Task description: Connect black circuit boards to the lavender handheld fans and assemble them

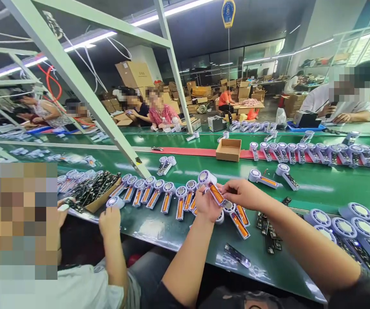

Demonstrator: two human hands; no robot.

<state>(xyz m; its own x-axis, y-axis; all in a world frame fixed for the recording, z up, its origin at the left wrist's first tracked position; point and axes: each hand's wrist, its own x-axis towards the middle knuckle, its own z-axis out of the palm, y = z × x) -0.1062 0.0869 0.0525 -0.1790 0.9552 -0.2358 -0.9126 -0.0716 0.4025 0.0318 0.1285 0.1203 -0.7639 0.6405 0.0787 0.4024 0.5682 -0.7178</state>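
My left hand (208, 207) is closed round a lavender handheld fan (216, 194), whose round head tilts up to the left and whose open handle shows an orange part inside. My right hand (241, 193) has its fingers pinched together at the side of that handle; whether they grip the fan or something small cannot be made out. Just below my hands, more fans with orange insides (239, 225) lie on the green table (152, 229). A black circuit strip (237, 256) rests near the table's front edge, and a pile of similar dark strips (268, 234) is under my right forearm.
A row of fans (152, 193) runs leftward to a carton of dark strips (102, 193), beside a co-worker's hand (110, 219). Fans (359, 225) crowd the right. Beyond are a red strip (188, 151), a cardboard box (229, 150) and a slanted metal post (107, 128).
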